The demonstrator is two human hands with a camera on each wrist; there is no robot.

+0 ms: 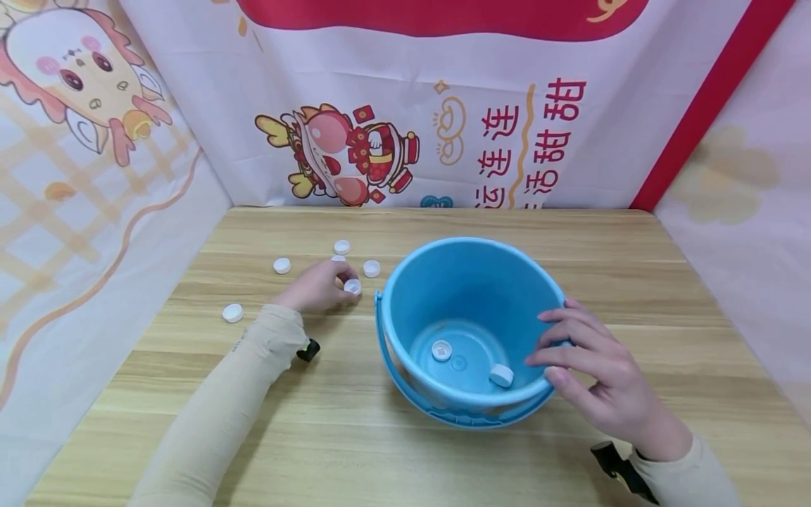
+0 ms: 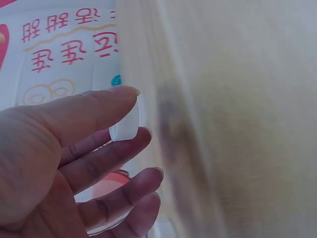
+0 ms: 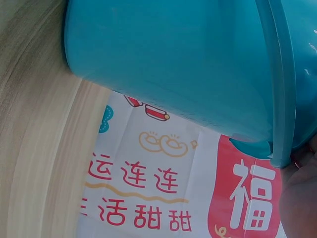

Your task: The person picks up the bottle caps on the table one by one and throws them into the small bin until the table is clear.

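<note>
A blue bucket [image 1: 469, 289] stands upright on the table, its handle lowered along the near side. Over its right rim my right hand [image 1: 602, 370] holds on, fingers inside and thumb near the outer edge; the right wrist view shows the bucket's outer wall [image 3: 163, 64] and part of that hand [image 3: 302, 198]. Left of the bucket, my left hand [image 1: 317, 287] pinches a white bottle cap [image 2: 126, 124] between thumb and finger, low over the table. Inside the bucket lie two white caps, one flat [image 1: 441, 350] and one on its edge [image 1: 501, 375].
Several more white caps lie around the left hand: one at the back [image 1: 342, 247], one nearer the bucket [image 1: 372, 268], others farther left [image 1: 281, 265]. The wooden table [image 1: 329, 436] meets a printed cloth backdrop [image 1: 215, 91] at its back and sides.
</note>
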